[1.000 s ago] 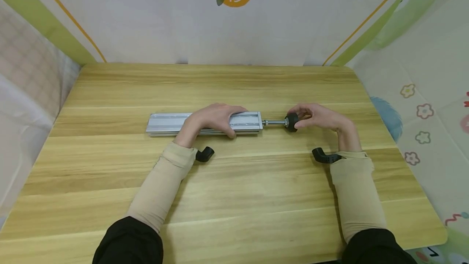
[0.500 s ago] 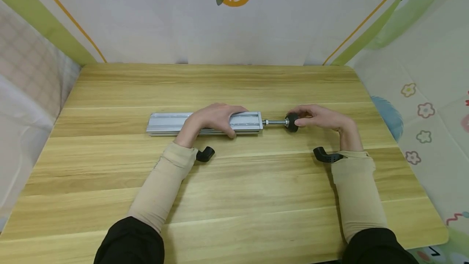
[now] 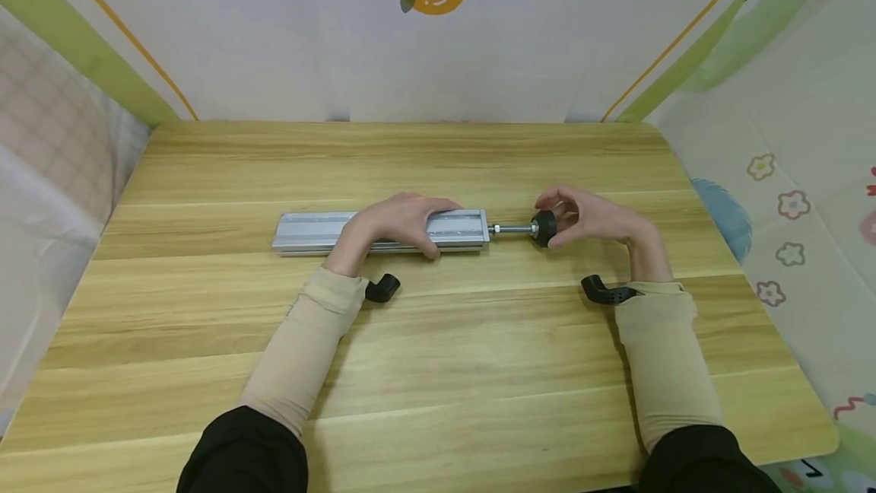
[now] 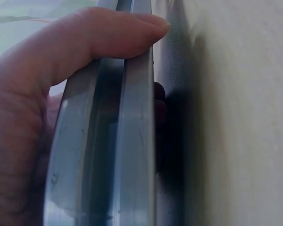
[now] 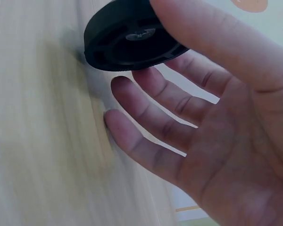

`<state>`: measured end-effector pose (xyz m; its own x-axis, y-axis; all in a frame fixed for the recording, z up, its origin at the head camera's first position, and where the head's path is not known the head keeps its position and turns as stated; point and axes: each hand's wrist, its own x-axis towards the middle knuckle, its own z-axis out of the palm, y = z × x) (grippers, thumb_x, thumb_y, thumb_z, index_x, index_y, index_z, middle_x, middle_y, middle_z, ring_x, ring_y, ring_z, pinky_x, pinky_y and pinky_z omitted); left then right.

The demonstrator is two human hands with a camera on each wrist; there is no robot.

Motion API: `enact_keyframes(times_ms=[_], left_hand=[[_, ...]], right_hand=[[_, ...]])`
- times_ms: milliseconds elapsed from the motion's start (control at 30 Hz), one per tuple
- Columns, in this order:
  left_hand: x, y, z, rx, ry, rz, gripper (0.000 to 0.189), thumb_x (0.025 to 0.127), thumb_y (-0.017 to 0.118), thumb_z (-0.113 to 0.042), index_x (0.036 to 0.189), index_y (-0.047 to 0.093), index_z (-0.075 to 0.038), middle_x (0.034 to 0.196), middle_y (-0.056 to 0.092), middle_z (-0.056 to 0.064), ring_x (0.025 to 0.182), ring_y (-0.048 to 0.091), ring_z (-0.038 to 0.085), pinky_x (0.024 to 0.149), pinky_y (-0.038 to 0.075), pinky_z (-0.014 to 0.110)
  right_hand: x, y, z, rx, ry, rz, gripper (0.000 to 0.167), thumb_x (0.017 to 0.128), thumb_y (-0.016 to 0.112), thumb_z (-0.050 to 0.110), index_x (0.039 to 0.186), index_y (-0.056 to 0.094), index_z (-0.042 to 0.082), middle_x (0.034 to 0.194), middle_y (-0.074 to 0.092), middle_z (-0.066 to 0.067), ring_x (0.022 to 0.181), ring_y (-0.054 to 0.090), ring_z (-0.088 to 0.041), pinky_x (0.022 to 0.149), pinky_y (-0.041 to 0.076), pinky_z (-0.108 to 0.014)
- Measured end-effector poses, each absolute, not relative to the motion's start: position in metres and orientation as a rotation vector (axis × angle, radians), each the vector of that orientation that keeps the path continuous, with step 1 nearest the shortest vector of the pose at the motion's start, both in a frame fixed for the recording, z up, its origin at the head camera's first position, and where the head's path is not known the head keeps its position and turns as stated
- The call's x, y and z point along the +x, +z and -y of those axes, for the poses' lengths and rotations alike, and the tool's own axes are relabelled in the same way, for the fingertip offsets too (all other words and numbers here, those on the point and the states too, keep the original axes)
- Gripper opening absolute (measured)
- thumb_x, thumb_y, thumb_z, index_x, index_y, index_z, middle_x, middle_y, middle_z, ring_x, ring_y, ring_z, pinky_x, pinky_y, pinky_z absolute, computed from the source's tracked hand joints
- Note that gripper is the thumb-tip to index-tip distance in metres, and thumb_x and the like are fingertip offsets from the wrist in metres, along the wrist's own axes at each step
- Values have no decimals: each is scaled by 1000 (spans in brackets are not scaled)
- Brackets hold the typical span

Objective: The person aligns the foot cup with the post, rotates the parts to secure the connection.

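the black foot (image 3: 545, 228) caps a rod (image 3: 515, 229) at the end of the aluminium profile (image 3: 461, 226) on the table (image 3: 465, 371). the left hand (image 3: 393, 221) grips the profile; the right hand (image 3: 594, 217) curves about the foot, pinching or not i cannot tell. likely step: turning the foot; next calls for firm fingertips.

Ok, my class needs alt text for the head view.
A left hand grips a silver bar at a wooden table; the right hand curves loosely around a black knob on a rod at the bar's right end.
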<state>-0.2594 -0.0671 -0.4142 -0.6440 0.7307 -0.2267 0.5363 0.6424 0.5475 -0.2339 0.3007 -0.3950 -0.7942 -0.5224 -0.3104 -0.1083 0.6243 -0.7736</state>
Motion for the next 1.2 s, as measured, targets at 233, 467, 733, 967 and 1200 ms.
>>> enact_keyframes(times_ms=[233, 467, 733, 967, 1200], left_hand=[[-259, -415, 69, 987, 645, -2430, 90, 68, 80, -32, 153, 49, -31, 134, 65, 0, 105, 58, 21, 95, 46, 40], [-258, -414, 70, 967, 682, -2423, 90, 68, 80, -31, 153, 50, -30, 135, 64, -1, 107, 58, 20, 96, 46, 39], [-258, -413, 69, 972, 675, -2418, 91, 69, 80, -32, 154, 48, -28, 138, 63, 0, 109, 58, 21, 98, 47, 40], [-258, -414, 69, 976, 665, -2412, 91, 70, 80, -32, 155, 47, -27, 140, 62, 1, 111, 58, 21, 100, 47, 42], [-259, -415, 68, 976, 678, -2412, 91, 68, 80, -32, 154, 48, -28, 136, 63, 0, 108, 57, 21, 97, 47, 40]], right_hand=[[-234, -395, -300, -515, -1099, -2336, 67, 85, 81, 5, 143, 48, 0, 131, 60, -20, 112, 63, -27, 94, 53, -29], [-233, -392, -300, -515, -1057, -2369, 56, 91, 76, 8, 141, 51, 1, 130, 61, -18, 112, 61, -24, 100, 49, -40], [-231, -392, -305, -510, -998, -2351, 50, 101, 63, 15, 149, 49, 5, 132, 61, -18, 115, 58, -22, 96, 49, -34], [-232, -392, -307, -474, -981, -2307, 48, 108, 49, 24, 149, 48, -1, 141, 60, -21, 114, 65, -24, 101, 50, -39], [-233, -393, -308, -469, -962, -2303, 52, 109, 47, 29, 154, 44, 2, 148, 55, -20, 119, 64, -26, 102, 50, -41]])
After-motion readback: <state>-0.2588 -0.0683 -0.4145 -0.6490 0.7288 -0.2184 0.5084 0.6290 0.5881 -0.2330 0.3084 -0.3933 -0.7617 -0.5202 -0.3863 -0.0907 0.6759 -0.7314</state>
